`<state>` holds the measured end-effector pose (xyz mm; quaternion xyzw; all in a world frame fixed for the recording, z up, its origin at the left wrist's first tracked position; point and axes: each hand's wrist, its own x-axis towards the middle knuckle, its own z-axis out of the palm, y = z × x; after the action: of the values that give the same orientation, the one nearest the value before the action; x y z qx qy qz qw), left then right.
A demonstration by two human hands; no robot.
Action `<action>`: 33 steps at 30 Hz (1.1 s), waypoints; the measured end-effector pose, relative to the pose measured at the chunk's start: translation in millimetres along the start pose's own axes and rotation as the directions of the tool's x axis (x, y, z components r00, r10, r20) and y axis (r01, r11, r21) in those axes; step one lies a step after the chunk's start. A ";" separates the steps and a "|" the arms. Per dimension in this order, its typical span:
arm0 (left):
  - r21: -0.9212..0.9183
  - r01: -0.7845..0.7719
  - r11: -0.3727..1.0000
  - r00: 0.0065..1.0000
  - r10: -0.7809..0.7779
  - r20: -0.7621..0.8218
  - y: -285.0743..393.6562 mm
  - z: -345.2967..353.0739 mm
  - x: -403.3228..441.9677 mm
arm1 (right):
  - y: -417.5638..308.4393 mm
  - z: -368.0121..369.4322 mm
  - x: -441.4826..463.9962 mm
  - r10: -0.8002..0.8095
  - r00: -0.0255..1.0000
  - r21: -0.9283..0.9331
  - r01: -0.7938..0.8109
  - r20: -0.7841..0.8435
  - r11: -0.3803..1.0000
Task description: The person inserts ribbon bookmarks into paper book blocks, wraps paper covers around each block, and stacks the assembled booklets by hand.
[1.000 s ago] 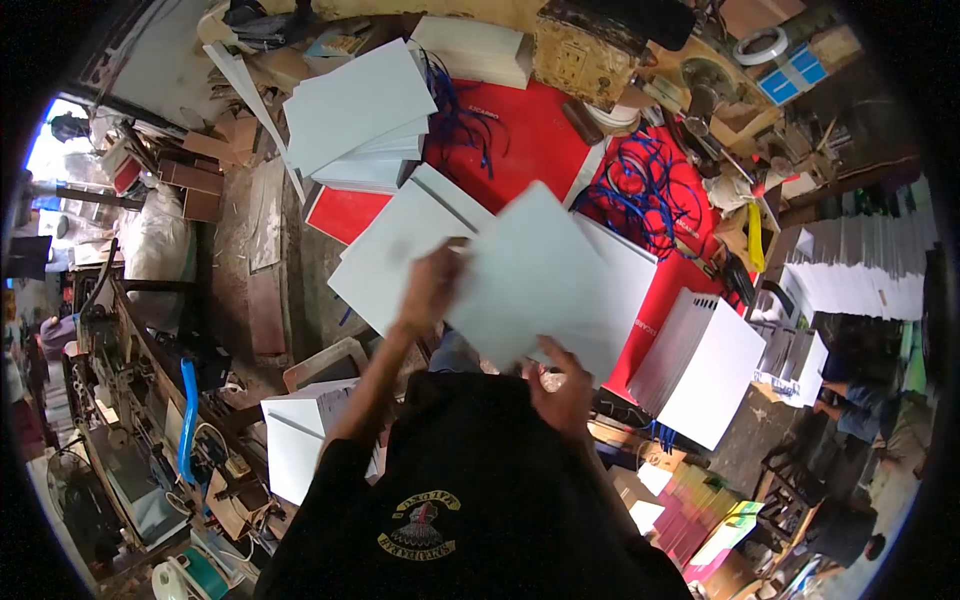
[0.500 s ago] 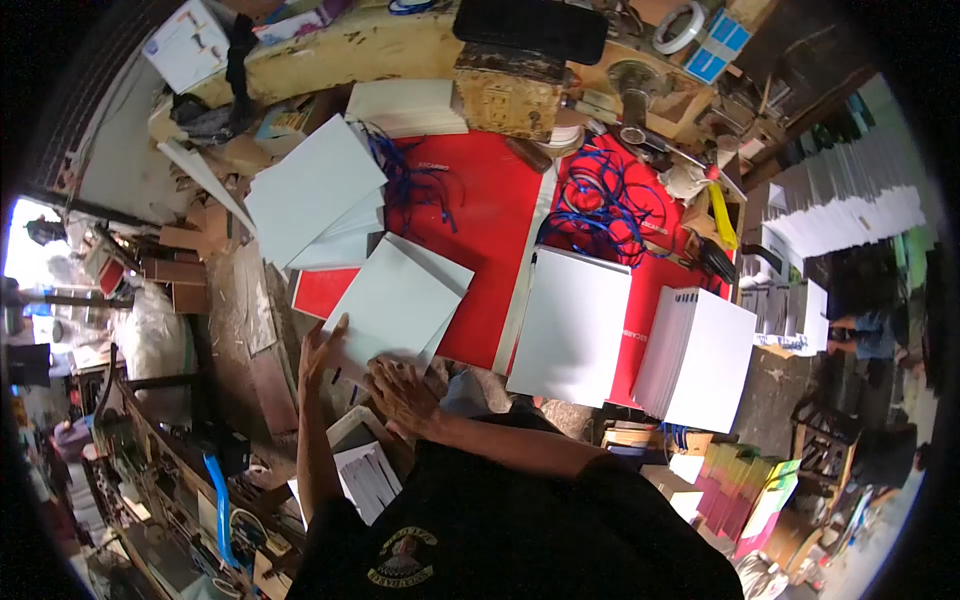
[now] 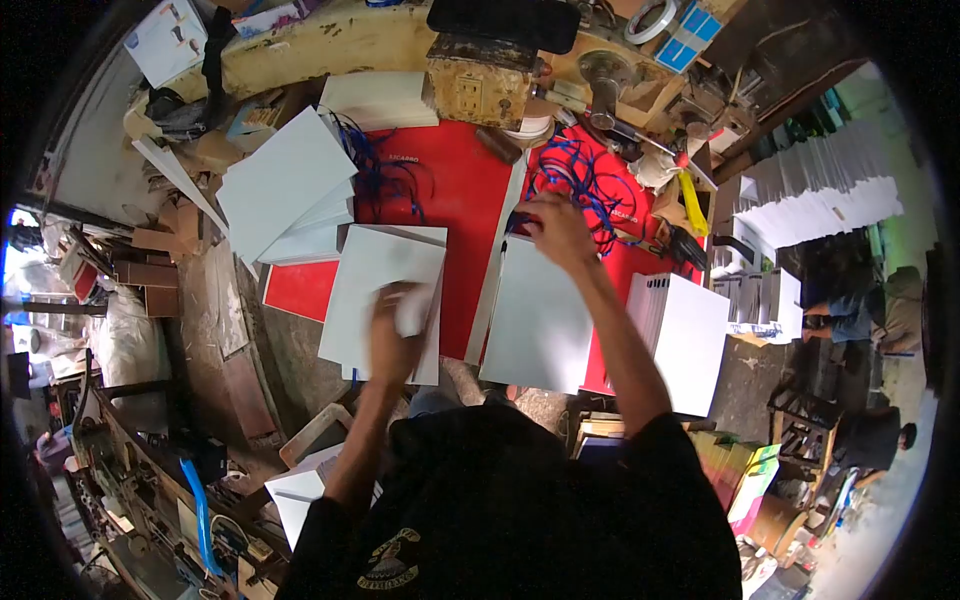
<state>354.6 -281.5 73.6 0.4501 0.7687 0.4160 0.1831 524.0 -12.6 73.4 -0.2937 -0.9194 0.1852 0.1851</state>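
My left hand (image 3: pixel 395 335), smeared by motion, is over the white sheets (image 3: pixel 365 270) on the left of the red surface; its fingers cannot be made out clearly. My right hand (image 3: pixel 562 232) reaches to the top edge of a white stack (image 3: pixel 540 320), its fingers pinched at a strand of the blue ribbons (image 3: pixel 590 185). Those thin, tangled ribbons lie behind the stack. To the right, a thicker white stack (image 3: pixel 685 340) shows its layered edge.
Fanned white sheets (image 3: pixel 285 185) and more blue ribbons (image 3: pixel 375 175) lie at the left of the red surface (image 3: pixel 465 190). A wooden block (image 3: pixel 480 85) stands at the back. Tall white paper piles (image 3: pixel 820 200) are at the right. A seated person (image 3: pixel 865 310) is at the far right.
My right hand has left the lower edge of the left sheets and gone across to the blue ribbons. My left hand has shifted over the sheets, which now sit straighter.
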 end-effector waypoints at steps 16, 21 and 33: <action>0.246 -0.560 0.791 0.794 0.428 0.432 55.5 156.7 71.6 | 74.4 -90.3 -49.2 0.138 0.987 -0.127 -0.148 -0.081 0.981; -0.211 -0.349 0.913 0.870 0.399 0.289 33.3 160.0 86.4 | 50.4 -96.1 -88.2 0.281 0.946 0.020 -0.281 -0.160 0.959; -0.476 -0.155 0.865 0.970 0.226 0.094 58.6 162.1 76.8 | -94.8 43.7 -278.5 0.494 0.563 0.556 -0.812 0.663 0.179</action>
<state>452.0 -125.1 32.7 0.4960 0.5826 0.5700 0.2994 671.1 -264.1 13.8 -0.5025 -0.5050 0.7006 0.0403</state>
